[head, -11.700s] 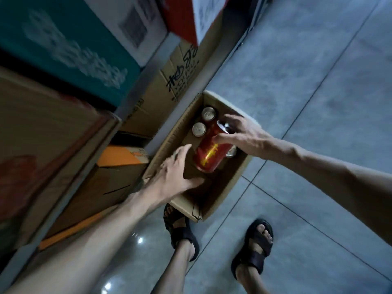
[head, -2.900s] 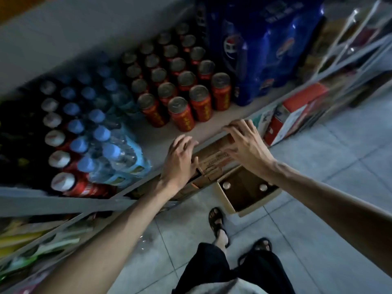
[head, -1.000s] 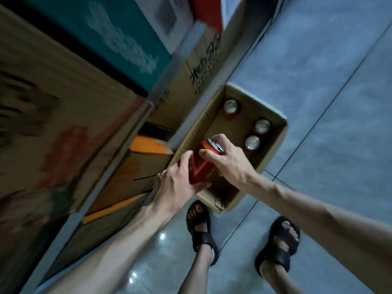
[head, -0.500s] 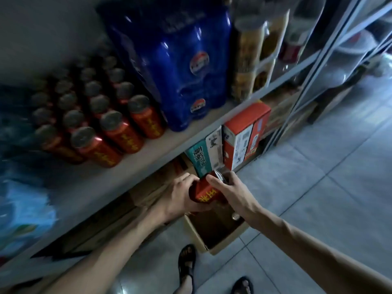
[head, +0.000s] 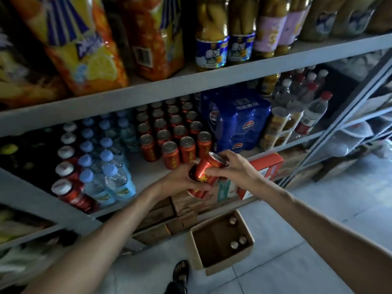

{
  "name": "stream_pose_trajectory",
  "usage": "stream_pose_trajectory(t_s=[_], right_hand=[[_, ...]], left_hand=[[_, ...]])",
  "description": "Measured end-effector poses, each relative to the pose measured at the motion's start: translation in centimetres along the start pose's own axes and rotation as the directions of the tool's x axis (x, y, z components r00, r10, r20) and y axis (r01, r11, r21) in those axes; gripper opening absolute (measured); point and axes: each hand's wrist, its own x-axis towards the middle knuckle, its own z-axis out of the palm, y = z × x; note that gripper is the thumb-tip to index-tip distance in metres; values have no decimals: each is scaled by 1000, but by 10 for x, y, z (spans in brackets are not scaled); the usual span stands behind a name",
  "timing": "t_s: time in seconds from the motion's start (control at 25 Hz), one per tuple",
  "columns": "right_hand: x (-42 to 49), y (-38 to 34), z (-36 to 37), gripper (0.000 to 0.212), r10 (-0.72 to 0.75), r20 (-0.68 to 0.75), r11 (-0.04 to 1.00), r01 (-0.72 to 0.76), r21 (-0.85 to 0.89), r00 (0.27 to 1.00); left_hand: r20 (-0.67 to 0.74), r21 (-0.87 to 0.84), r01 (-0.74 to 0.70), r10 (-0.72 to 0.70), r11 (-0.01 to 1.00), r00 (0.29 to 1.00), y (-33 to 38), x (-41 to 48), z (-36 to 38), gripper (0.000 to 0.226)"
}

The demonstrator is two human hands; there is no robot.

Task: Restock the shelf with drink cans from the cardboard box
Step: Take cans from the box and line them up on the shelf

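Lifted since a moment ago, both hands, left (head: 185, 181) and right (head: 231, 166), are gripping red cans (head: 204, 171) at centre frame before the shelf (head: 146, 176).

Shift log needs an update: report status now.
Both hands, left and right, on red cans before shelf. Three cans left in box. Landing spot open.

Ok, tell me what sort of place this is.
Most likely a small grocery shop or its stockroom: grey metal shelves carry rows of red drink cans, shrink-wrapped water bottles and jars of preserved fruit, with an opened cardboard box on the tiled floor.
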Motion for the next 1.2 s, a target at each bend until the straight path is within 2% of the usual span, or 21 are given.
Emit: stream_pose_trajectory(t_s=[0.08,0.2,0.28,0.4,0.52,0.6,0.72,0.8,1.08,1.2], right_hand=[[16,-9,8,53,-14,55,1000,15,-21,998],[43,-21,27,62,-28,126,996,37,-75,992],[62,-28,47,58,-55,140,988,74,-133,989],[85,-32,81,74,-113,86,957,132,-260,990],[109,-42,113,72,-258,89,822,267,-503,962],[128,-50,124,69,-312,121,761,324,-562,942],[153,-54,130,76,-313,142,775,339,-534,939],[167,-52,138,79,-313,149,775,343,-531,938],[179,-33,159,80,-363,184,687,396,-609,913],[180,-28,164,83,-384,181,648,404,-646,905]], left_hand=[[-39,-48,4,-5,999,999,-8,-7,-9,54],[-152,-120,18,-36,993,988,-32,-13,-25,73],[-212,-108,22,-45,994,976,-52,-19,-36,78],[-331,-49,142,-150,989,932,-72,-28,-48,71],[-484,23,304,-255,953,837,-100,-35,-54,72],[-468,82,456,-370,886,803,-113,-36,-56,84],[-364,296,593,-486,749,795,-125,-31,-54,102],[-354,411,596,-482,690,802,-127,-23,-54,104],[-403,608,582,-422,540,812,-137,-1,-54,92],[-391,619,606,-473,500,789,-137,10,-59,94]])
